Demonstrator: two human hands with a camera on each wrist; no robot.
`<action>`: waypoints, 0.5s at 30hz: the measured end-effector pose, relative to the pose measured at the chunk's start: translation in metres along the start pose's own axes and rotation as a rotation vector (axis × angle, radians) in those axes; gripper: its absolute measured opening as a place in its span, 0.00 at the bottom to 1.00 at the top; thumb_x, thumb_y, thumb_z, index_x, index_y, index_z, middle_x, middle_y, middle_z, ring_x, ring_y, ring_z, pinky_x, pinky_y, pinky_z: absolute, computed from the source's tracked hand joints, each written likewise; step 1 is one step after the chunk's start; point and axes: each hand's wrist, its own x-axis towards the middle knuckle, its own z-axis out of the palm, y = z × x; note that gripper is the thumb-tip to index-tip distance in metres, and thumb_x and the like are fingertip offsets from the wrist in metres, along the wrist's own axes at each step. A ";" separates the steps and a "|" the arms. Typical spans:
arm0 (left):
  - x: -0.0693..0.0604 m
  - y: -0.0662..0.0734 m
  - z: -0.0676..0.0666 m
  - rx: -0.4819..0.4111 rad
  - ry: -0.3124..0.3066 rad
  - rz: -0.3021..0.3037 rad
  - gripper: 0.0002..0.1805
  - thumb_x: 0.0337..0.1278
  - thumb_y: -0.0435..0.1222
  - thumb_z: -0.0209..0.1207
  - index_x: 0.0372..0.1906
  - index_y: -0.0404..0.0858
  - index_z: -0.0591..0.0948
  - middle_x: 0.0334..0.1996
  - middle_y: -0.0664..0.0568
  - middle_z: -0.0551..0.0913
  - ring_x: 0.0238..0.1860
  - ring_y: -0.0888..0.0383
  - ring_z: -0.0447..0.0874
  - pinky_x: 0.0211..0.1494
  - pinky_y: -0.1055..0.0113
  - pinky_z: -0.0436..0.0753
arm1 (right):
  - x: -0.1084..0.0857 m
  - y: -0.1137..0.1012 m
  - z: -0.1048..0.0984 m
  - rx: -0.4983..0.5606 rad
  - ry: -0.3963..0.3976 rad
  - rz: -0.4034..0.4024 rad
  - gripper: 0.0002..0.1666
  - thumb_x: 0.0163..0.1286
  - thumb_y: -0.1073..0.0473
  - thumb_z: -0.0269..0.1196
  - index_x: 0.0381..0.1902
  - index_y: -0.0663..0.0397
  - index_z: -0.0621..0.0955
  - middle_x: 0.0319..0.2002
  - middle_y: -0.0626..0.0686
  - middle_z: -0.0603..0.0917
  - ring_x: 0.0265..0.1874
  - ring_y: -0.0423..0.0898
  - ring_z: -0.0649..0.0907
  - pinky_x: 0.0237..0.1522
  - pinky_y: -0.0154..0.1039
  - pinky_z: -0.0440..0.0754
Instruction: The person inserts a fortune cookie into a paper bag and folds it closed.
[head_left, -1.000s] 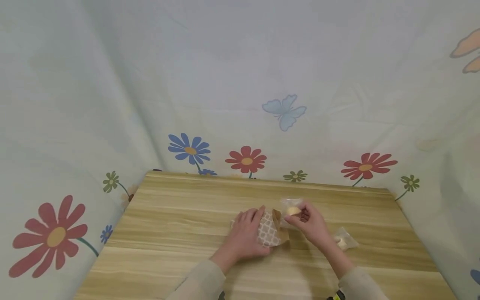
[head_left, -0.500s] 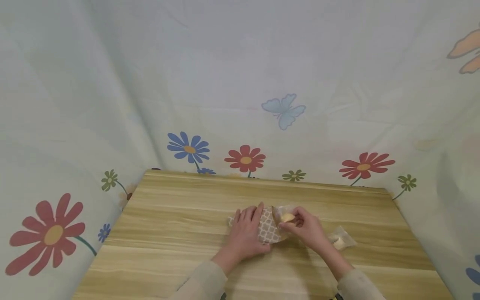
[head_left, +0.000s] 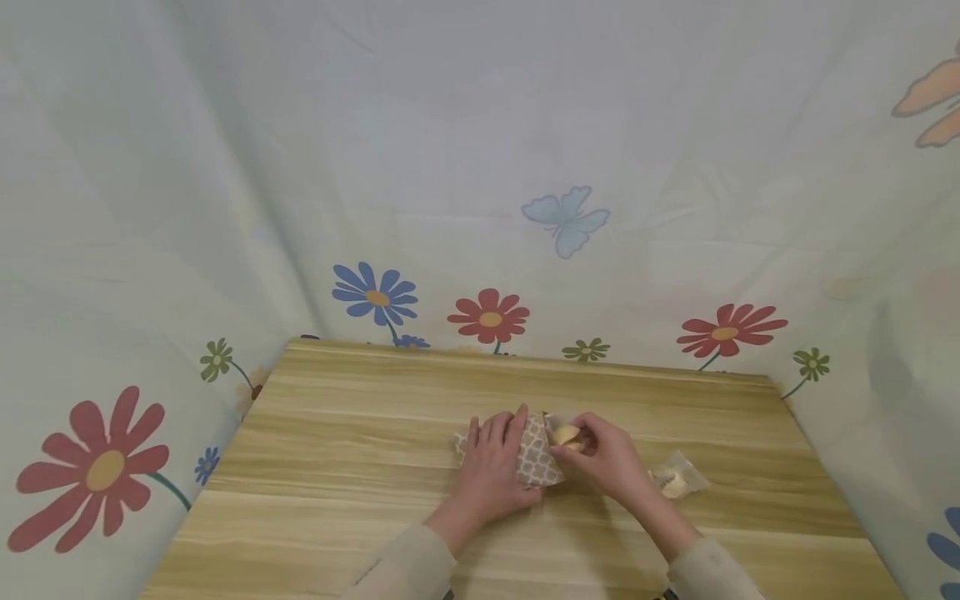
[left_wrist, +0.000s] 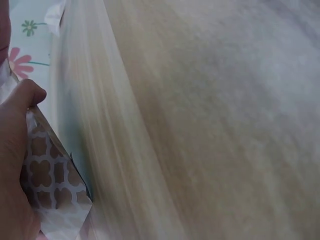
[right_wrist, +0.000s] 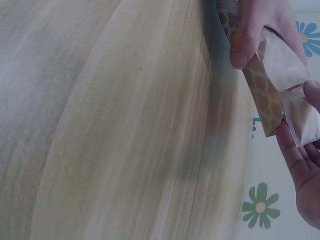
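In the head view, a tan paper bag with a white lattice pattern [head_left: 538,457] lies on its side, mouth to the right. My left hand [head_left: 489,473] grips it across the top; in the left wrist view the thumb [left_wrist: 31,92] holds the bag's edge [left_wrist: 42,172]. At the mouth, my right hand [head_left: 613,457] pinches a small clear packet with a pale yellow piece inside [head_left: 566,434]. The right wrist view has this packet [right_wrist: 304,120] partly against the bag's open end [right_wrist: 267,107]. How deep it sits in the bag is hidden.
Another clear packet with a pale piece [head_left: 677,477] lies on the table beside my right forearm. The wood-grain table [head_left: 360,417] ends at the back against a hanging cloth printed with flowers and butterflies [head_left: 420,167].
My right hand has moved left and slightly down, carrying the packet from beyond the bag's mouth into it. My left hand keeps holding the bag nearly in place.
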 end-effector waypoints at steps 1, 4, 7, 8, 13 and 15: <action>0.000 0.000 0.000 -0.004 0.002 0.000 0.75 0.38 0.67 0.76 0.88 0.44 0.49 0.73 0.45 0.69 0.75 0.47 0.67 0.81 0.34 0.59 | 0.000 -0.001 0.000 0.002 0.001 -0.002 0.21 0.65 0.52 0.79 0.47 0.56 0.84 0.36 0.48 0.86 0.33 0.40 0.83 0.34 0.33 0.84; -0.001 0.000 -0.001 -0.023 0.005 -0.005 0.75 0.37 0.66 0.77 0.88 0.45 0.48 0.74 0.45 0.68 0.75 0.47 0.67 0.81 0.34 0.59 | 0.001 -0.003 0.002 0.017 0.004 0.004 0.19 0.66 0.53 0.79 0.47 0.56 0.84 0.37 0.48 0.88 0.35 0.40 0.86 0.36 0.33 0.86; 0.000 0.001 -0.002 -0.064 0.011 -0.014 0.75 0.37 0.65 0.78 0.88 0.46 0.49 0.74 0.45 0.68 0.75 0.48 0.67 0.82 0.35 0.58 | 0.000 -0.006 0.001 0.046 -0.008 -0.005 0.18 0.68 0.53 0.77 0.49 0.56 0.86 0.39 0.48 0.90 0.38 0.41 0.89 0.39 0.34 0.88; 0.000 0.001 -0.002 -0.078 0.014 -0.017 0.75 0.37 0.65 0.78 0.88 0.46 0.49 0.74 0.45 0.68 0.75 0.48 0.67 0.82 0.36 0.58 | 0.000 -0.007 0.001 0.057 -0.011 -0.012 0.18 0.68 0.54 0.77 0.49 0.56 0.86 0.40 0.48 0.91 0.39 0.42 0.89 0.40 0.34 0.89; 0.001 0.001 -0.002 -0.137 0.035 -0.019 0.74 0.36 0.63 0.79 0.87 0.46 0.51 0.73 0.44 0.68 0.74 0.47 0.68 0.83 0.37 0.57 | 0.001 -0.010 -0.003 0.079 -0.006 -0.080 0.12 0.70 0.58 0.75 0.48 0.55 0.87 0.43 0.50 0.92 0.40 0.44 0.90 0.41 0.34 0.89; 0.001 0.001 -0.002 -0.148 0.045 -0.013 0.73 0.36 0.63 0.79 0.87 0.45 0.51 0.73 0.43 0.68 0.74 0.47 0.68 0.83 0.37 0.58 | 0.001 -0.010 -0.004 0.075 -0.003 -0.104 0.11 0.70 0.59 0.75 0.47 0.54 0.87 0.43 0.50 0.92 0.39 0.43 0.90 0.40 0.34 0.89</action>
